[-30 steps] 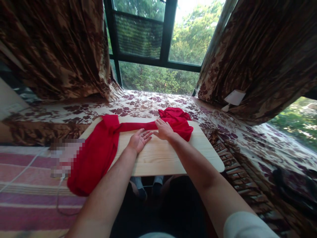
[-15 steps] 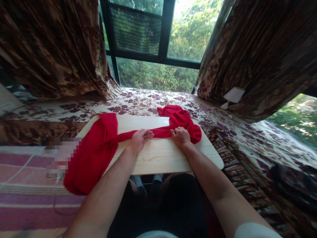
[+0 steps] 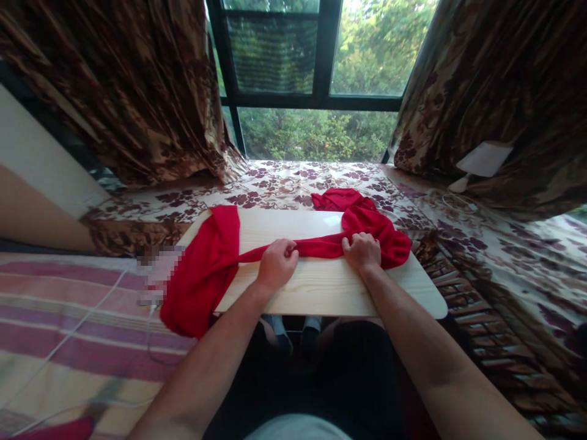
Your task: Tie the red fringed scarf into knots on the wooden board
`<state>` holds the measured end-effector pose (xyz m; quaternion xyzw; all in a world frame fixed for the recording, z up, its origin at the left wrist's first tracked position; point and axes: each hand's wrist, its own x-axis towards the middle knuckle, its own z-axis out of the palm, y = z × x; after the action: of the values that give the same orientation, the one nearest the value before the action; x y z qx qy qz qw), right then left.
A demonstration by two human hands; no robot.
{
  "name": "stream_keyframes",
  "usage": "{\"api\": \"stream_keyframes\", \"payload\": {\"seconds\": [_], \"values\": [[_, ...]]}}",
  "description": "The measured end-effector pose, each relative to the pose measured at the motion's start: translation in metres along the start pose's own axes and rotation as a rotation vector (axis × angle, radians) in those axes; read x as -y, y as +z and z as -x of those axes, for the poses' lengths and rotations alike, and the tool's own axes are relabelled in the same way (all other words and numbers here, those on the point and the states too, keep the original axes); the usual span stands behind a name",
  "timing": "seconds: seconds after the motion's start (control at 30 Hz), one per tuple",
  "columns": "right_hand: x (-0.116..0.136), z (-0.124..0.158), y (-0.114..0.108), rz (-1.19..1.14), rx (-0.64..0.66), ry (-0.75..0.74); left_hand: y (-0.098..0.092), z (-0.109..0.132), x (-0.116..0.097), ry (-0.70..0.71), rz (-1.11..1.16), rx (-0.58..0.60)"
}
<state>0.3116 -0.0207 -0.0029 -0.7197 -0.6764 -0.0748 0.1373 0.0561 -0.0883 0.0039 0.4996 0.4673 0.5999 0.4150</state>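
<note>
A long red cloth stretches across the small pale wooden table, gathered to a narrow flattened strip in the middle. At its left it widens into a broad folded part hanging past the table's edge. On the right it lies in a bunched heap. My left hand is closed at the middle of the strip, fingers curled in on its near edge. Farther right, my right hand grips the strip where it meets the heap, its fingers curled over the cloth.
More red fabric lies behind the table on the flower-patterned cover of the window ledge. A white lamp stands at the right by the curtain. To the left is a striped bed sheet crossed by a pale cable.
The fingers of my left hand, stretched out before, are now curled in at the strip. My right hand stays at the heap. The whole view has swung to the left.
</note>
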Motion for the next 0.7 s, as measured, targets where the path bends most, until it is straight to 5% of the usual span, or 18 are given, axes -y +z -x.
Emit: {"api": "stream_keyframes", "payload": {"seconds": [0.13,0.2,0.3,0.4,0.7], "values": [[-0.002,-0.001,0.003,-0.006,0.001,-0.008,-0.052,0.004,-0.019,-0.017,0.083,-0.210],[-0.002,-0.001,0.004,-0.010,-0.001,-0.010,-0.081,0.002,-0.025,-0.085,-0.207,-0.205],[-0.002,-0.001,0.005,-0.003,-0.020,-0.003,-0.114,-0.003,-0.036,-0.208,-0.884,0.037],[-0.002,-0.001,0.006,0.012,-0.041,-0.009,-0.134,-0.008,-0.055,-0.135,-1.290,0.222],[-0.004,-0.003,0.008,0.020,-0.063,-0.018,-0.163,-0.016,-0.109,-0.288,-1.032,0.621]]}}
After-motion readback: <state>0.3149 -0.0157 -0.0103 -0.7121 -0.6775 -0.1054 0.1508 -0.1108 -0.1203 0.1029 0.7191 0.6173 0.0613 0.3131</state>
